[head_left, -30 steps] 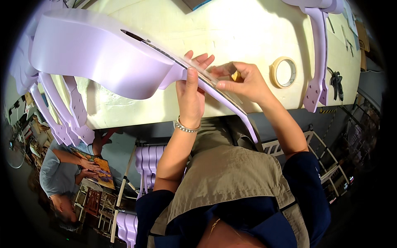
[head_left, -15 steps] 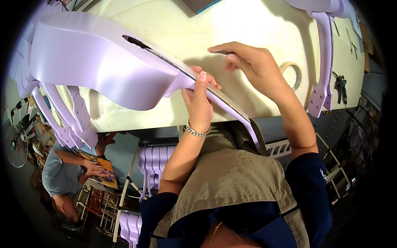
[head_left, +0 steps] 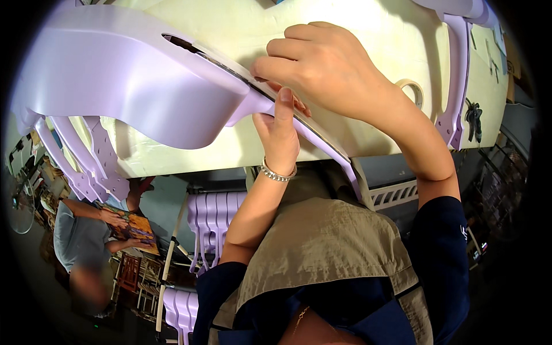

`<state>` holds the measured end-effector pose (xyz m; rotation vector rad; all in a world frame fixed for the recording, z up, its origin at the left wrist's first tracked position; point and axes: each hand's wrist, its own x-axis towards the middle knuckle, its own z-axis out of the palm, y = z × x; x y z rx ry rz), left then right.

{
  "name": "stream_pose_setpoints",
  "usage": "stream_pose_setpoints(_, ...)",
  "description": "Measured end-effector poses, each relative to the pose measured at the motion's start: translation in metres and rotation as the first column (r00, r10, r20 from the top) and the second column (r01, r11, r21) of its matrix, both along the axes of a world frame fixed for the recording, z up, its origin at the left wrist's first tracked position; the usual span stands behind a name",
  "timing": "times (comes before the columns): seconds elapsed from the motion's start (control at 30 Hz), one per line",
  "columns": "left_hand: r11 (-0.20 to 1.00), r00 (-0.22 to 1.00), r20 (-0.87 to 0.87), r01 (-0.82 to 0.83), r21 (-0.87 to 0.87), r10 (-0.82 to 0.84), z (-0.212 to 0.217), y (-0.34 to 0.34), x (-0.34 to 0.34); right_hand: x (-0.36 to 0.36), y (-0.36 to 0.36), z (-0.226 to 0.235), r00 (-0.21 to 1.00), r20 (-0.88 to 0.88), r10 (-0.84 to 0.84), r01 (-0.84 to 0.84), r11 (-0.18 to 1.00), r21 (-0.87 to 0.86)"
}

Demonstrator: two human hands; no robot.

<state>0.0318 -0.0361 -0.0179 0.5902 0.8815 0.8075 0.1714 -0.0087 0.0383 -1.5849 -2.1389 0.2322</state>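
Observation:
A lilac ukulele (head_left: 132, 75), unstrung where I can see it, lies on its side on the pale worktable (head_left: 190, 164). Its soundhole edge faces away from me, and the neck slants down toward my apron. My left hand (head_left: 280, 129) wraps round the neck close to the body, thumb on the near side and fingertips showing beyond the fretboard. Over the upper fretboard, my right hand (head_left: 328, 69) is bent with its fingers curled together. A thin flat piece was pinched there a moment earlier; now the fingers hide it.
Masking tape (head_left: 413, 92) sits right of my wrist. More lilac necks hang over the table's left (head_left: 80, 155) and right (head_left: 457, 75) sides, near black pliers (head_left: 474, 122). Lilac instruments (head_left: 215, 218) hang below. A co-worker (head_left: 83, 230) holds a colourful panel at lower left.
My right hand has swung left and toward the fretboard, turning its back to view. The left hand keeps its hold on the neck. The view has shifted slightly.

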Motion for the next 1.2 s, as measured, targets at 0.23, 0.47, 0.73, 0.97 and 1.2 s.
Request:
stream_pose_setpoints(0.23, 1.000, 0.999, -0.039, -0.013, 0.006, 0.013, 0.006, 0.000, 0.002, 0.002, 0.004, -0.004, 0.998, 0.049, 0.047, -0.052, 0.992, 0.116)
stream_pose_setpoints(0.47, 0.998, 0.997, -0.065, -0.035, 0.050, 0.039, 0.012, 0.001, 0.005, -0.002, 0.003, -0.001, 0.992, 0.120, 0.030, -0.047, 0.988, 0.145)
stream_pose_setpoints(0.73, 0.994, 0.996, -0.075, -0.049, 0.101, 0.057, 0.014, 0.000, 0.006, -0.003, 0.000, 0.003, 0.993, 0.114, 0.007, -0.021, 0.992, 0.122)
stream_pose_setpoints(0.97, 0.996, 0.996, -0.077, -0.045, 0.078, 0.051, 0.014, 0.001, 0.005, -0.005, 0.001, 0.013, 0.987, 0.160, 0.008, -0.018, 0.998, 0.063)
stream_pose_setpoints(1.2, 0.996, 0.994, -0.098, -0.037, 0.077, 0.045, 0.015, 0.001, 0.005, -0.005, -0.001, 0.009, 0.991, 0.134, -0.006, -0.006, 0.996, 0.091)
